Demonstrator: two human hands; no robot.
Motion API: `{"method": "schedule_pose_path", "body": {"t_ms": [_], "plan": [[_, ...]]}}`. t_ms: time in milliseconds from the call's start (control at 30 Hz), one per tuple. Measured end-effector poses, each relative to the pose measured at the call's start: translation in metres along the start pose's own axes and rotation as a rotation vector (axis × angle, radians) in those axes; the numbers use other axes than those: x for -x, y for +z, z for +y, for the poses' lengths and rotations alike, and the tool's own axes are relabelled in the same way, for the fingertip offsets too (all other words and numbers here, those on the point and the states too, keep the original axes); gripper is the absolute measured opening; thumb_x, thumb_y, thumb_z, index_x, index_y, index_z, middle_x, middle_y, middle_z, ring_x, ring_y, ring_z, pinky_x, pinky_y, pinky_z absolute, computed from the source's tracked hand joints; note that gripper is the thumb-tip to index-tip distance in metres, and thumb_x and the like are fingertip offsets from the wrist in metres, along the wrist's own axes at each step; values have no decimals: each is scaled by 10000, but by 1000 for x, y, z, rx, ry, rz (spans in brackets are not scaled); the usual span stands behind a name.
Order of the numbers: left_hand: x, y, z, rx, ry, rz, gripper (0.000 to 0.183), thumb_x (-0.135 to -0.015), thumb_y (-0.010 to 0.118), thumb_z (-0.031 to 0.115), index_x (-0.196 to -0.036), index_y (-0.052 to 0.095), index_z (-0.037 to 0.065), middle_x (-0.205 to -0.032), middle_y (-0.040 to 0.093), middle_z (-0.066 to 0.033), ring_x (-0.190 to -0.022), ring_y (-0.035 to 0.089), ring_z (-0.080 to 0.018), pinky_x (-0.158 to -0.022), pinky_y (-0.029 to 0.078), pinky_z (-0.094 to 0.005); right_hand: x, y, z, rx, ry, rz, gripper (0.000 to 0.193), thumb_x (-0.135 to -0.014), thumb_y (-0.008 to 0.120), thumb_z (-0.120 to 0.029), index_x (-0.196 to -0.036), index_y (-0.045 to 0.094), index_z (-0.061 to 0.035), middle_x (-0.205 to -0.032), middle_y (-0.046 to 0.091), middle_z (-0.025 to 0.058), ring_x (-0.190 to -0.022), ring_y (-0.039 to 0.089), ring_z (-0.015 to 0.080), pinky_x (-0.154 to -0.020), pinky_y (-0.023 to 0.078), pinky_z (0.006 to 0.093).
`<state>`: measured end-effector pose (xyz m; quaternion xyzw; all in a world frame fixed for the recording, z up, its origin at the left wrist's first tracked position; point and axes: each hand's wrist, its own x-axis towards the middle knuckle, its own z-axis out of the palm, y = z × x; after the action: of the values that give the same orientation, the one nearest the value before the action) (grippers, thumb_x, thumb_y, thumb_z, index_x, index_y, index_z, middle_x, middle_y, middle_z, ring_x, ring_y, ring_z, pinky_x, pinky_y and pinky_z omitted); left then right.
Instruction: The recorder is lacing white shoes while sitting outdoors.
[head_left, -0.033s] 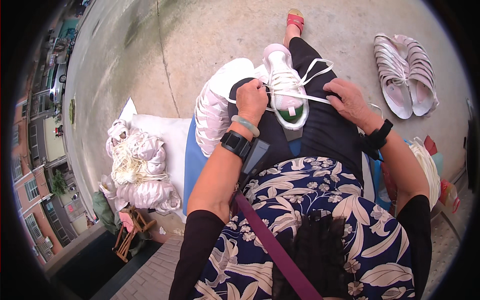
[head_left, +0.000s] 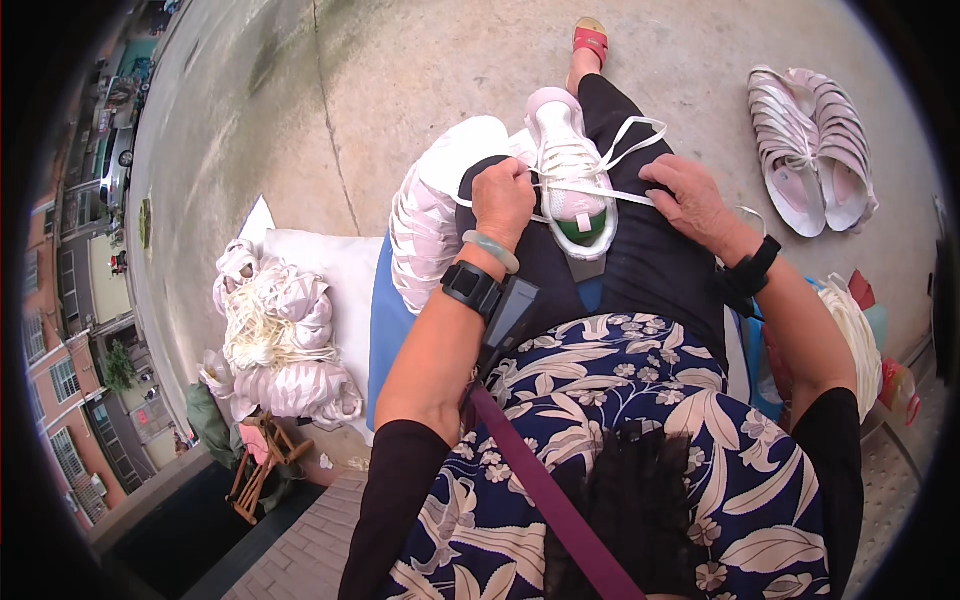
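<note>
White lace [head_left: 628,197], drawn nearly straight, spans the gap between the two hands. The fingers of the left hand [head_left: 503,203] are curled closed on one end; those of the right hand [head_left: 697,205] are partly open, forefinger standing off the thumb, with the lace running in beneath the thumb, so it seems held there, though the contact itself is hidden. Under that strand lies the pink-and-white shoe [head_left: 567,155], set between the thighs of the black trousers [head_left: 655,275], the end with the green patch nearer the body. A loose loop [head_left: 645,122] stands off its right side, over the right thigh. An uneven pull could twist the shoe or tip it off the thigh's inner edge; that loop could snag on the right fingers and knot; a weak right pinch could let the strand slip slack. Beyond the left thigh's outer edge sits a stack of pale pink uppers [head_left: 422,240]; farther left, a bundle of uppers [head_left: 285,335] rests along the left edge of a white sheet [head_left: 340,265]. Well apart on the right, more strappy uppers [head_left: 785,120] lie on the concrete [head_left: 430,60].
</note>
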<state>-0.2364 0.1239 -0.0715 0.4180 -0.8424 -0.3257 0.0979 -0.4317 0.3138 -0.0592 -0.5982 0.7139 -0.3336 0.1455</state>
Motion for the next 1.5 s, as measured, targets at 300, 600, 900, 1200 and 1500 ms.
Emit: {"method": "schedule_pose_path", "body": {"t_ms": [300, 600, 900, 1200, 1500], "plan": [[-6, -21, 12, 797, -401, -421, 206, -795, 563, 223, -728, 596, 31, -603, 547, -22, -478, 497, -85, -424, 376, -198, -11, 24, -20, 207, -21, -136, 207, -721, 620, -157, -921, 582, -118, -846, 546, 13, -854, 513, 208, -738, 367, 358], [-8, -12, 21, 624, -441, -348, 407, -859, 474, 395, -744, 585, 20, -608, 537, -33, -447, 483, -88, -401, 372, -210, 1, 6, -14, 20, 160, -128, 92, -790, 560, -165, -831, 519, -94, -727, 524, 87, -653, 520, 301, -591, 400, 359], [-1, -10, 17, 600, -332, -331, 415, -900, 441, 393, -807, 566, 9, -691, 544, -43, -481, 480, -79, -388, 354, -188, 42, -38, -13, 388, -257, 76, 126, -750, 578, -72, -807, 466, -65, -666, 465, 90, -599, 485, 274, -576, 383, 341], [10, 10, 31, 127, 114, 78, 144, -752, 620, 181, -732, 627, 39, -748, 584, -76, -661, 563, -192, -599, 437, -331, 1, -15, -32, -129, 240, -127, 129, -788, 566, -172, -749, 528, -54, -719, 571, 126, -711, 570, 323, -600, 429, 403], [16, 41, 42, -135, 440, 163, 92, -646, 609, 137, -692, 669, 83, -1092, 562, -115, -1068, 425, -358, -909, 271, -488, -33, 47, -27, 39, 187, -66, 252, -720, 610, -201, -881, 516, -31, -766, 587, 165, -770, 587, 343, -667, 464, 421]]}}
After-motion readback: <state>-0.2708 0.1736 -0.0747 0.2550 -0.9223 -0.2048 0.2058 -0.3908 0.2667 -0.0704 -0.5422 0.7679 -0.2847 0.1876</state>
